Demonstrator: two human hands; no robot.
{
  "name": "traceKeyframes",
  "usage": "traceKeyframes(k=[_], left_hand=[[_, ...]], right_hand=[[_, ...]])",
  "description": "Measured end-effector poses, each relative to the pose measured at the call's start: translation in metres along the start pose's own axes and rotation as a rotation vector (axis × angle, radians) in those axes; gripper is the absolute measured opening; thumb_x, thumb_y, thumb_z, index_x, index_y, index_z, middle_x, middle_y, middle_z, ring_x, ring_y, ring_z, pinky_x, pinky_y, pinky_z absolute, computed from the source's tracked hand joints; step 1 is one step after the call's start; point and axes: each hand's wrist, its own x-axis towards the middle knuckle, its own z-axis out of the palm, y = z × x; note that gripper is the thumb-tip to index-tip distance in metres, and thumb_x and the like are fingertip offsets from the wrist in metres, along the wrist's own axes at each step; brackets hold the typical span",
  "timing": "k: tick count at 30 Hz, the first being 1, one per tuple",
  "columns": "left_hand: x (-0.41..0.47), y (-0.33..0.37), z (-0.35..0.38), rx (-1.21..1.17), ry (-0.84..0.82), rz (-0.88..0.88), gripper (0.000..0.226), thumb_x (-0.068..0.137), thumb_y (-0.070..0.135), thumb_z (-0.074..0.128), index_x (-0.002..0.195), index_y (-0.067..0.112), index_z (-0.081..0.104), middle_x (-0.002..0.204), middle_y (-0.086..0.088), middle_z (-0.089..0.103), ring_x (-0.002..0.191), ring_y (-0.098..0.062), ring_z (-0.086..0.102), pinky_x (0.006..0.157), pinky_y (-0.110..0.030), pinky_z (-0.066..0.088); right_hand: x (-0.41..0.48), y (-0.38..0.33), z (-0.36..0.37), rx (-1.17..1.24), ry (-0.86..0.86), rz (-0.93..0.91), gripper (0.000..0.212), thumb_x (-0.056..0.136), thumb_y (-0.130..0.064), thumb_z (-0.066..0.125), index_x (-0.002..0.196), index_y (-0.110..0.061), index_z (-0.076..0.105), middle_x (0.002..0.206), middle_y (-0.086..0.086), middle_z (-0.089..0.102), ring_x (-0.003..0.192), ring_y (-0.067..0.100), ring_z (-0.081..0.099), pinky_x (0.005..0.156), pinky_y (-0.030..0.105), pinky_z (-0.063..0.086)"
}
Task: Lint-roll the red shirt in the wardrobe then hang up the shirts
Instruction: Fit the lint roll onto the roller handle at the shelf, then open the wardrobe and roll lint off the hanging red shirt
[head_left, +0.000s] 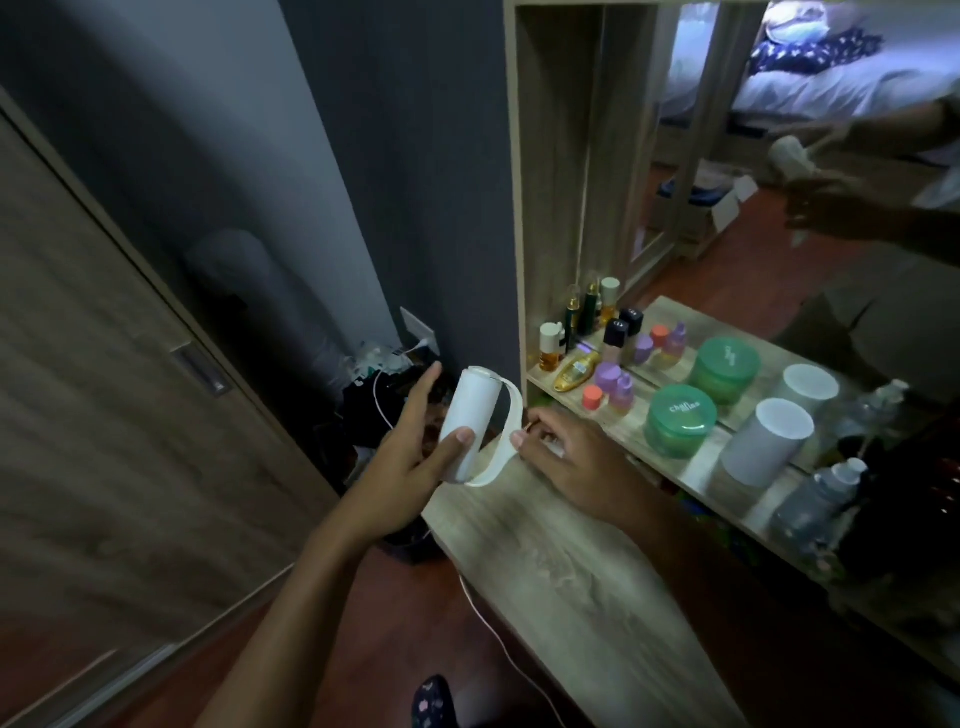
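A white lint roller (465, 415) is upright in my left hand (410, 457), thumb across its front near the bottom. A loose white sheet (506, 441) curls off the roll to the right. My right hand (566, 457) pinches the free end of that sheet between thumb and fingers, just above the wooden dressing table (561, 561). No red shirt shows in this view. The wooden wardrobe door (104, 389) with a recessed handle stands shut at the left.
Several perfume bottles (576, 332), two green jars (680, 426), white cylinders (769, 447) and clear bottles (826, 499) line the table under a mirror (779, 156). A dark cluttered bin (374, 405) and white cable (498, 644) sit in the corner by the grey wall.
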Motion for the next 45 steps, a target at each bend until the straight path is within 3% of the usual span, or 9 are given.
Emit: traceKeyframes(k=[3, 6, 15, 22, 26, 31, 35, 39, 45], left_hand=[[-0.001, -0.006, -0.019, -0.033, 0.094, -0.018, 0.070, 0.098, 0.041, 0.059, 0.156, 0.044, 0.019, 0.125, 0.007, 0.065, 0.106, -0.008, 0.069, 0.086, -0.030, 0.057], [-0.004, -0.015, -0.042, -0.058, 0.183, -0.016, 0.058, 0.099, 0.039, 0.059, 0.150, 0.041, 0.032, 0.115, 0.008, 0.068, 0.098, -0.007, 0.071, 0.083, -0.033, 0.056], [-0.011, -0.050, -0.156, 0.108, 0.397, 0.033, 0.064, 0.087, 0.028, 0.078, 0.137, 0.037, 0.041, 0.109, 0.006, 0.067, 0.099, -0.005, 0.065, 0.081, -0.022, 0.054], [-0.004, -0.101, -0.262, 0.001, 0.474, -0.068, 0.042, 0.091, 0.046, 0.058, 0.128, 0.027, 0.056, 0.099, 0.005, 0.067, 0.088, -0.005, 0.062, 0.082, -0.030, 0.051], [0.007, -0.137, -0.312, -0.121, 0.476, -0.087, 0.044, 0.087, 0.040, 0.070, 0.124, 0.017, 0.060, 0.089, 0.008, 0.066, 0.080, -0.007, 0.061, 0.078, -0.028, 0.051], [0.024, -0.184, -0.350, -0.020, 0.436, -0.094, 0.045, 0.083, 0.031, 0.081, 0.122, 0.018, 0.061, 0.095, 0.003, 0.068, 0.083, -0.002, 0.062, 0.074, -0.014, 0.049], [0.056, -0.229, -0.369, -0.001, 0.458, -0.173, 0.045, 0.078, 0.043, 0.078, 0.110, 0.014, 0.066, 0.089, -0.004, 0.070, 0.076, -0.007, 0.062, 0.074, -0.021, 0.052], [0.093, -0.275, -0.392, 0.140, 0.554, -0.300, 0.018, 0.091, 0.022, 0.073, 0.093, 0.005, 0.068, 0.077, -0.008, 0.068, 0.062, -0.009, 0.057, 0.063, -0.018, 0.044], [0.139, -0.351, -0.411, 0.478, 0.529, -0.611, 0.037, 0.096, 0.041, 0.061, 0.068, 0.017, 0.061, 0.069, -0.011, 0.068, 0.074, -0.029, 0.067, 0.063, -0.030, 0.039]], right_hand=[[0.010, -0.010, 0.019, 0.039, -0.043, -0.017, 0.037, 0.098, -0.057, 0.045, 0.098, -0.023, 0.060, 0.083, 0.001, 0.067, 0.078, 0.017, 0.067, 0.072, 0.049, 0.053], [0.025, -0.027, 0.041, 0.099, -0.044, -0.041, 0.023, 0.102, -0.045, 0.048, 0.097, -0.024, 0.057, 0.080, 0.000, 0.065, 0.075, 0.015, 0.065, 0.069, 0.044, 0.053], [0.096, -0.095, 0.141, 0.148, -0.085, -0.054, 0.026, 0.102, -0.047, 0.045, 0.094, -0.024, 0.053, 0.075, 0.004, 0.062, 0.063, 0.016, 0.059, 0.066, 0.046, 0.052], [0.162, -0.148, 0.228, 0.217, -0.109, -0.030, 0.022, 0.104, -0.037, 0.046, 0.088, -0.024, 0.053, 0.068, -0.006, 0.059, 0.060, 0.000, 0.056, 0.062, 0.023, 0.045], [0.197, -0.161, 0.274, 0.238, -0.103, 0.016, 0.024, 0.105, -0.034, 0.046, 0.090, -0.018, 0.056, 0.065, -0.007, 0.057, 0.054, 0.003, 0.050, 0.056, 0.023, 0.042], [0.231, -0.162, 0.317, 0.229, -0.128, 0.120, 0.027, 0.104, -0.037, 0.045, 0.096, -0.014, 0.057, 0.071, -0.005, 0.059, 0.056, 0.004, 0.052, 0.058, 0.024, 0.043], [0.267, -0.149, 0.345, 0.195, -0.131, 0.196, 0.024, 0.104, -0.037, 0.046, 0.102, -0.016, 0.059, 0.077, -0.004, 0.063, 0.061, 0.006, 0.055, 0.061, 0.027, 0.042], [0.307, -0.125, 0.368, 0.190, -0.138, 0.275, 0.020, 0.103, -0.038, 0.047, 0.099, -0.020, 0.057, 0.077, -0.004, 0.063, 0.062, 0.010, 0.056, 0.064, 0.031, 0.043], [0.358, -0.101, 0.382, 0.176, -0.166, 0.310, 0.019, 0.103, -0.035, 0.049, 0.094, -0.020, 0.057, 0.077, -0.001, 0.065, 0.062, 0.014, 0.059, 0.064, 0.030, 0.046]])
